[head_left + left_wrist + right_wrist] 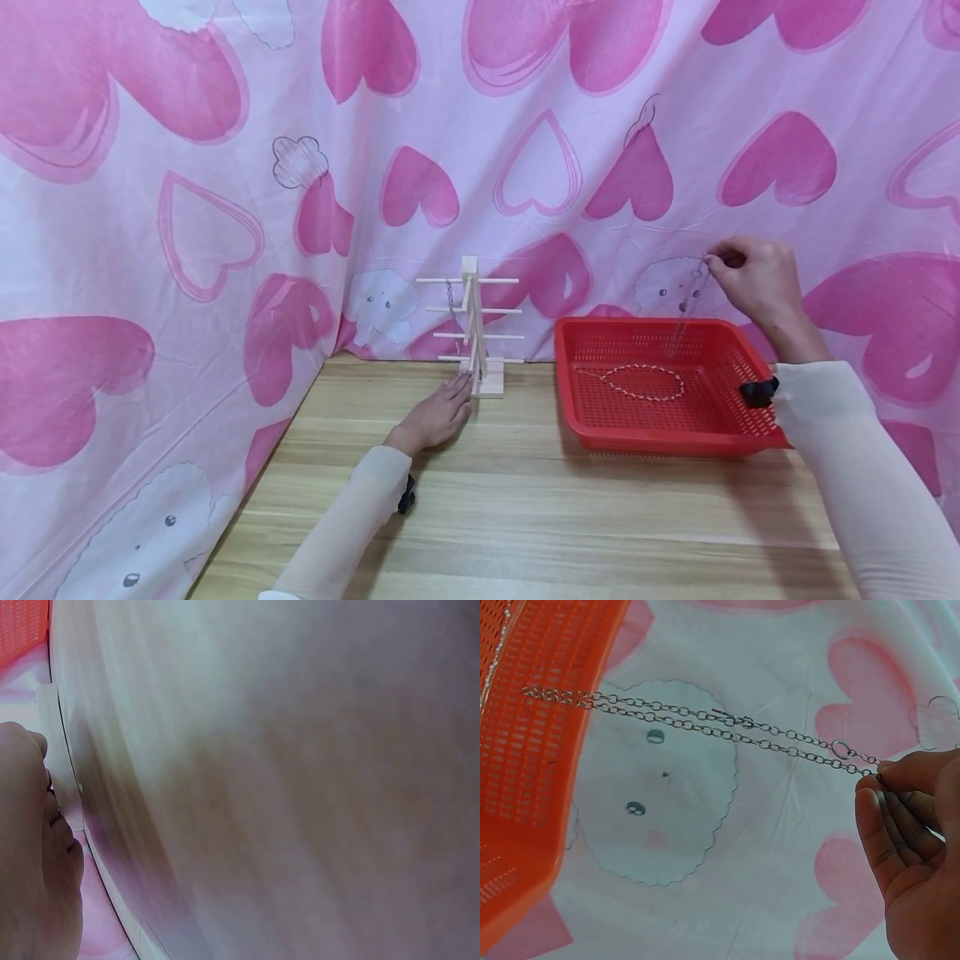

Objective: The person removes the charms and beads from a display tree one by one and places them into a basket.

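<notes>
Pinched between the thumb and fingertips of my right hand [761,279], a silver chain necklace [705,729] hangs in a long loop. Its lower end dangles over the red plastic basket [660,443], and a larger ring shows near the pinched end. Inside that basket lies a pale beaded necklace [643,367] spread in a loop. A wooden rack [470,267] with several thin pegs stands at the back, a metal chain [451,302] hanging from an upper left peg. My left hand [435,414] rests with extended fingers on the rack's base; its thumb is hidden.
The wood-grain table [525,517] runs back to a pink heart-print cloth [420,117], which hangs behind and along the left side. To the right of the rack, the basket sits near the back cloth, its raised walls around the beaded necklace.
</notes>
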`<state>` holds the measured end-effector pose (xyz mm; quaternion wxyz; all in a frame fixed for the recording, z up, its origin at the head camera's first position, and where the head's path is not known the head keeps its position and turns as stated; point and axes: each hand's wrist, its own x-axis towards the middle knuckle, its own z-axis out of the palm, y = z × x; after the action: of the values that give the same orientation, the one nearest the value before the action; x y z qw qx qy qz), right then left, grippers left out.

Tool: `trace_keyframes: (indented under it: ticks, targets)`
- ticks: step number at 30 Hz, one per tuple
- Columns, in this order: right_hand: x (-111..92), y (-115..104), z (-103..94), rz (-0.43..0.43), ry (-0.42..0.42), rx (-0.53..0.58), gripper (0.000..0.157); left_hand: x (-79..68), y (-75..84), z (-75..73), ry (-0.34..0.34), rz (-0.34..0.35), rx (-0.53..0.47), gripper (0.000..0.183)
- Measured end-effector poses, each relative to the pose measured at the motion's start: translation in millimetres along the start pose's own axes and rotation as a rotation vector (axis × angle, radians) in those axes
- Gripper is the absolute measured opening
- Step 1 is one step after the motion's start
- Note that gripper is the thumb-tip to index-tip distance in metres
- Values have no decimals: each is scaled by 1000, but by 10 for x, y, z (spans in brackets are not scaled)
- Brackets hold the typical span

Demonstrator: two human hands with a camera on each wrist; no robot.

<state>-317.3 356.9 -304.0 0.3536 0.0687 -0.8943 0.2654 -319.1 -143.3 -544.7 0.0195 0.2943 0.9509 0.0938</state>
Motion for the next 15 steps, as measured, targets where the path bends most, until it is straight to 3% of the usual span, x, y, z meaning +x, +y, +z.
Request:
trace_keyframes:
  ticks: [10, 15]
  targets:
    - [-22, 174, 3, 103, -89, -43, 29, 0, -5, 13, -4, -9, 3, 61]
    - [-44, 268, 23, 115, -107, -50, 30, 1, -14, 15, -9, -9, 13, 61]
